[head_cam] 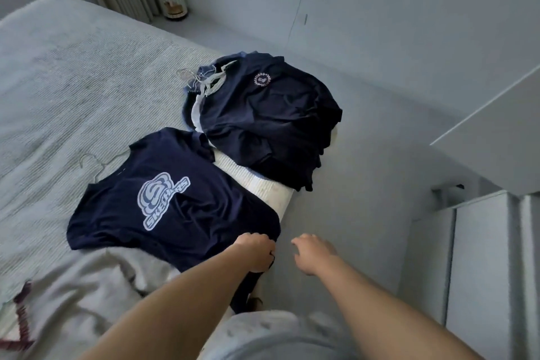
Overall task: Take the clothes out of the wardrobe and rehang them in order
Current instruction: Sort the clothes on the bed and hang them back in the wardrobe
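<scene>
In the lower middle of the frame our left hand (256, 251) lies on the bottom hem of the navy T-shirt (172, 199) with the pale blue logo, fingers curled down and gripping the cloth at its right corner. Our right hand (314, 254) hovers just beside it, over the floor, with the fingers loosely bent and a little spread, holding nothing. This shirt lies flat on the bed (73, 90), at the bed's right edge, with a wire hanger (93, 162) showing at its collar. Above it, in the middle of the frame, we see a pile of dark clothes (268, 123) with white hangers (209, 82). In the lower left lies a pale garment (76, 289).
</scene>
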